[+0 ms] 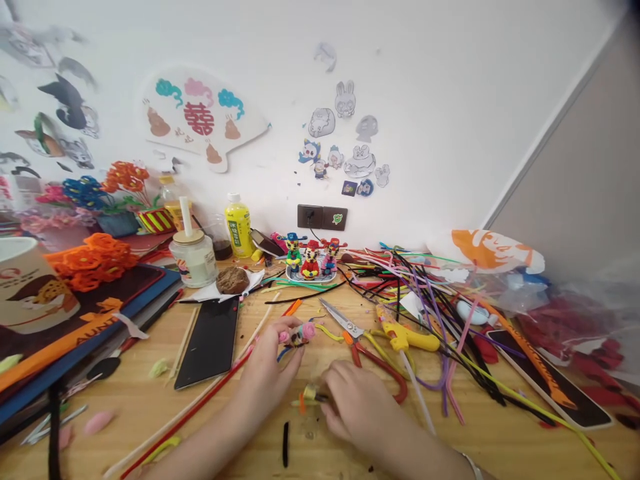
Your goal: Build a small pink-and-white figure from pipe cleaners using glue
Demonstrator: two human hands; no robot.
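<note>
Between the thumb and fingers of my left hand is a small fuzzy figure with pink, dark and teal parts and a blue strand below it. My right hand is curled low over the wood, its fingertips at a small yellow and black piece; the fingers partly hide it. Just beyond that hand lie scissors with red handles, blades apart and pointing away. To their right rests a yellow glue gun. A short black fuzzy strip lies on the table nearer to me.
Three finished-looking colourful figures stand on a small tray at the back. Tangled pipe cleaners heap up at right beside a phone. On the left are a black tablet or phone, a lidded jar and a paper cup.
</note>
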